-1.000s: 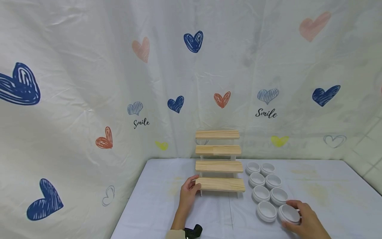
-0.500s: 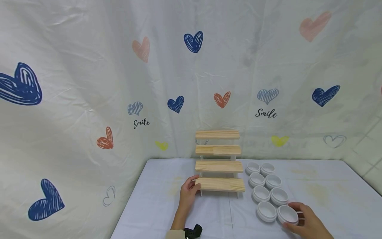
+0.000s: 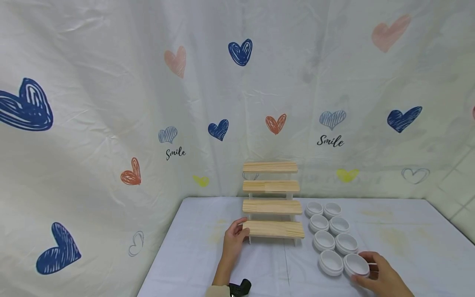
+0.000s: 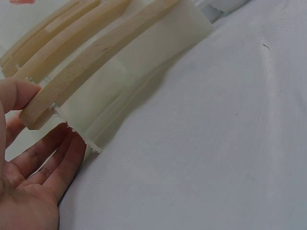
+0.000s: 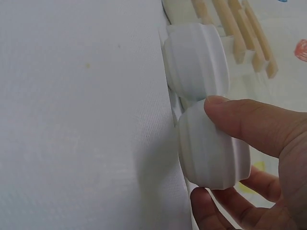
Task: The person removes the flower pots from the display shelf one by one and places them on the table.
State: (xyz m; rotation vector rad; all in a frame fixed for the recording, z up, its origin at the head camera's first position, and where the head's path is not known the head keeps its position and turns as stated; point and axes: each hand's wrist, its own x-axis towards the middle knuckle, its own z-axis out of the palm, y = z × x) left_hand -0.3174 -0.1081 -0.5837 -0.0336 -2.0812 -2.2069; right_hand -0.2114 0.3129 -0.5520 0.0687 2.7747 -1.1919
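Note:
A tiered display stand [image 3: 273, 207] with light wooden shelves stands upright at the back of the table. My left hand [image 3: 232, 243] grips the left end of its lowest shelf [image 4: 96, 62]. In the left wrist view, one digit lies against the wood while other fingers reach below, beside the pale side support [image 4: 79, 132]. At the table's right, my right hand [image 3: 384, 275] holds a small round white bowl [image 5: 211, 148] between thumb and fingers, at the front of a double row of similar bowls. A neighbouring white bowl [image 3: 331, 262] sits directly to its left.
Several more white bowls [image 3: 324, 240] run back in two columns right of the stand. A white cloth [image 3: 193, 264] covers the table. Behind it hangs a white curtain [image 3: 208, 90] printed with hearts. A black strap device [image 3: 240, 288] is on the left wrist.
My right hand has slid the front bowl slightly left, so it now sits close beside its neighbour. The left hand and stand look unmoved.

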